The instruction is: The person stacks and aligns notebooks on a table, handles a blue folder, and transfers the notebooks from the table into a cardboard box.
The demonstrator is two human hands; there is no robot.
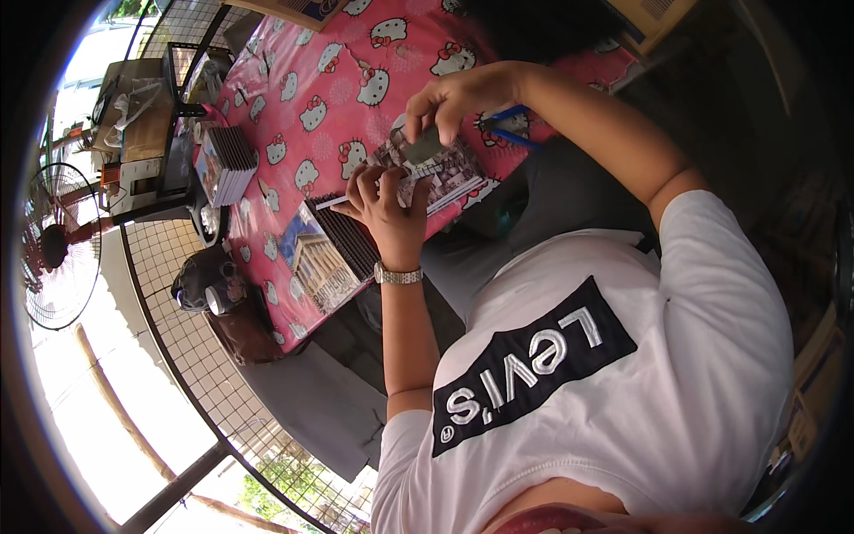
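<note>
My left hand (384,203), with a metal watch (398,274) on the wrist, bends its fingers over the left end of a photo-covered booklet (458,169), holding it. Above that booklet, my right hand (454,100) has its thumb and fingers curled toward each other at a flat grey-green patch (422,148). Whether that patch is a loose piece or part of the cover I cannot tell. Just left of my left hand lies another booklet (311,267) showing a columned building, beside dark ridged spines (349,238) partly hidden by the hand.
A pink table cover (285,116) printed with white cat faces lies under everything. A stack of booklets (229,160) stands at the far left. Blue handles (514,129) lie by my right forearm. A dark bag (209,280), a fan (58,245) and cardboard boxes (133,107) flank the table's left side.
</note>
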